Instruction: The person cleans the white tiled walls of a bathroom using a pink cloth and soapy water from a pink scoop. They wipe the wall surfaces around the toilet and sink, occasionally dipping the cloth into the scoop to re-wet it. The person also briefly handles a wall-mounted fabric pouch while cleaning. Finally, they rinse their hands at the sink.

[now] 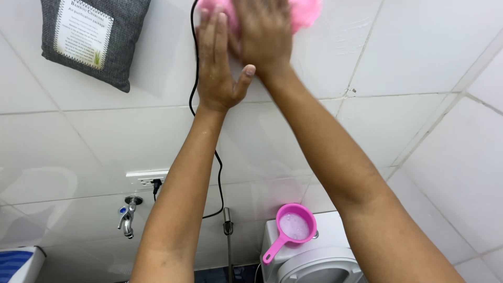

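Pressing a pink sponge (304, 11) flat against the white tiled wall (398, 57), far top: right hand (264, 34) is covering it, fingers spread and released; left hand (217, 65) is lying flat just beside, touching the sponge's left edge. Black cable (195, 78) is running down behind.

Two hands, one pink sponge against a tiled bathroom wall.

Counted in view: two hands, the left hand (217, 68) and the right hand (264, 34), both flat on one pink sponge (306, 11); one grey pouch (94, 39) hanging on the wall; one black cable (195, 78); one wall socket (146, 178); one tap (126, 216); one pink scoop (293, 228) on one white toilet tank (335, 236); one hose pipe (228, 230); and one blue-striped box (15, 262) at the lower left corner.
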